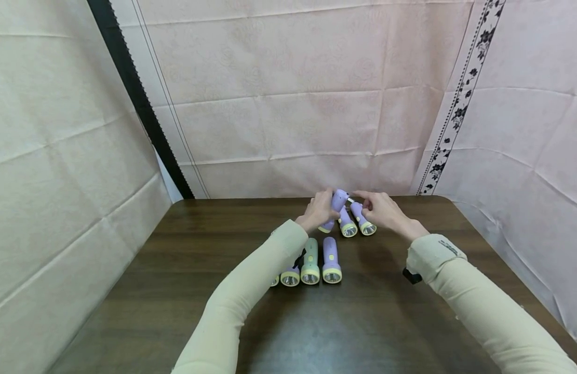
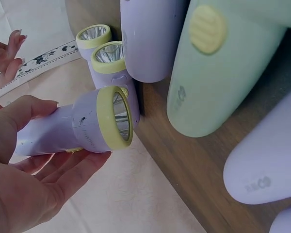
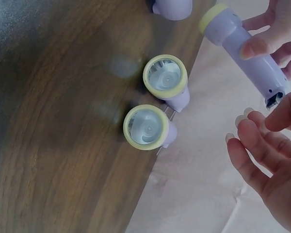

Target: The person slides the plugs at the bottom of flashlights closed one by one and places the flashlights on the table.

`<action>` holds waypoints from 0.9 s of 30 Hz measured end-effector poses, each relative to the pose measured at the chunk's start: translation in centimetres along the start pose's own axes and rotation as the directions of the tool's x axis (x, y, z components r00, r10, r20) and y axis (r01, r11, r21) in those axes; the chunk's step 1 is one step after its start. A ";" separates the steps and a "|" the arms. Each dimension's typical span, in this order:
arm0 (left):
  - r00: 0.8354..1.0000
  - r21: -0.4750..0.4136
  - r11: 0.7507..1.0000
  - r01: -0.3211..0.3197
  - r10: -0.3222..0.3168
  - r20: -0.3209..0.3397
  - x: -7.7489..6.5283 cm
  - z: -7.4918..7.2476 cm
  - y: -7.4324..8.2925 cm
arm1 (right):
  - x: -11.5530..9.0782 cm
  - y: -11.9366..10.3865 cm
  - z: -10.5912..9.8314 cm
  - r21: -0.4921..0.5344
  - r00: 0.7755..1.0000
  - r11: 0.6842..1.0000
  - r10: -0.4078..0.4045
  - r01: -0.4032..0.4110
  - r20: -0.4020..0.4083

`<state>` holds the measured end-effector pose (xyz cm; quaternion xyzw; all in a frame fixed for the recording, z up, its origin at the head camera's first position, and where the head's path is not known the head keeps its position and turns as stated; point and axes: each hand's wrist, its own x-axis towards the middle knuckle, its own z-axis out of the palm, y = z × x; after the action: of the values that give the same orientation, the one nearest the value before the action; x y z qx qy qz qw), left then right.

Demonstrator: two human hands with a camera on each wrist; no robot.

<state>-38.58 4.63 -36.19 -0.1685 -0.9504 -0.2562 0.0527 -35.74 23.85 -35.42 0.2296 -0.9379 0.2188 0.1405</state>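
Observation:
A lilac flashlight with a pale yellow head rim is gripped by my left hand above the table's far edge. The left wrist view shows the thumb on one side of the barrel and the fingers along the other. At its tail end, metal prongs stick out in the right wrist view. Close to those prongs is my right hand, its fingers loosely bent and apart; whether a fingertip touches the prongs cannot be told. Two more lilac flashlights, one left and one right, lie below the hands.
Nearer on the brown table lie a lilac flashlight, a green flashlight and others partly hidden by the left sleeve. A pale cloth hangs behind the table's far edge.

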 end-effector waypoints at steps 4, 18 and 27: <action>1.000 0.002 1.000 -0.014 0.014 -0.004 0.0 0.2 0.0 | 0.0 -0.2 0.1 0.006 1.000 1.000 -0.015 0.014 0.016; 0.995 -0.047 0.994 -0.097 0.098 0.023 0.2 0.2 0.2 | -0.1 -0.3 -0.4 -0.034 0.999 0.999 -0.033 0.033 -0.020; 0.994 -0.038 0.993 -0.111 0.111 0.013 0.1 0.3 0.5 | -0.1 -0.3 -0.4 -0.051 0.996 0.996 -0.070 0.067 -0.054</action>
<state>-38.48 5.21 -36.20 -0.2239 -0.9350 -0.2691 0.0568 -35.40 23.86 -35.00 0.2519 -0.9303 0.1972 0.1796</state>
